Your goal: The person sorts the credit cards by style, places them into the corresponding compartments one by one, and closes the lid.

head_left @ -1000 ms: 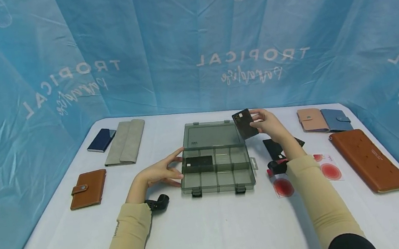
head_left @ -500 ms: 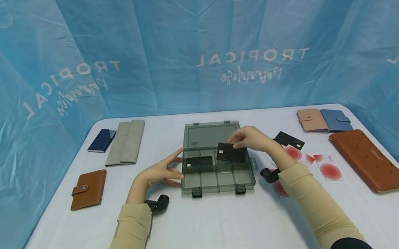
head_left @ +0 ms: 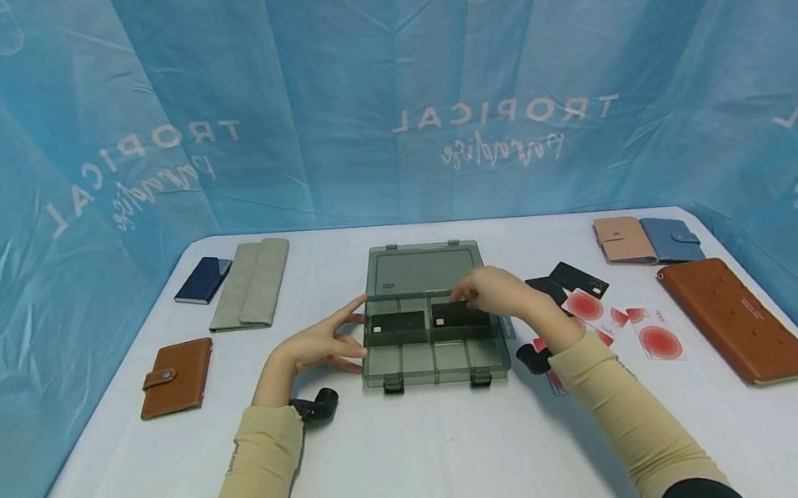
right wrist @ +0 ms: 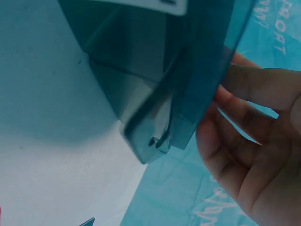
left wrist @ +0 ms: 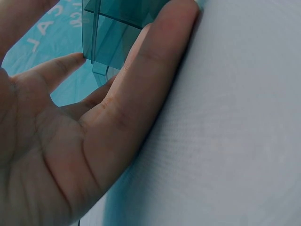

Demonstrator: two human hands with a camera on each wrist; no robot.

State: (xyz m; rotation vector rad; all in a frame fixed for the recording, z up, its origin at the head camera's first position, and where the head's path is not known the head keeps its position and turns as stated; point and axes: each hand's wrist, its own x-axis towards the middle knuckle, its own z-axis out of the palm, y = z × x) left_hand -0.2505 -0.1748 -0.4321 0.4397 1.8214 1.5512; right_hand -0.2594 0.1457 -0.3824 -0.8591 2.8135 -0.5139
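While my left hand [head_left: 319,346] is spread against the box [head_left: 434,377], my right hand [head_left: 499,290] bends over a black card [head_left: 457,315]. I can't tell if it's pinching.

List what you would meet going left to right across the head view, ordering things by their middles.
Brown snap wallet, small navy case, grey folder, left hand, green compartment box, right hand, beige wallet, blue wallet, long brown case. The loose cards overlap other things' places, so they are left out.
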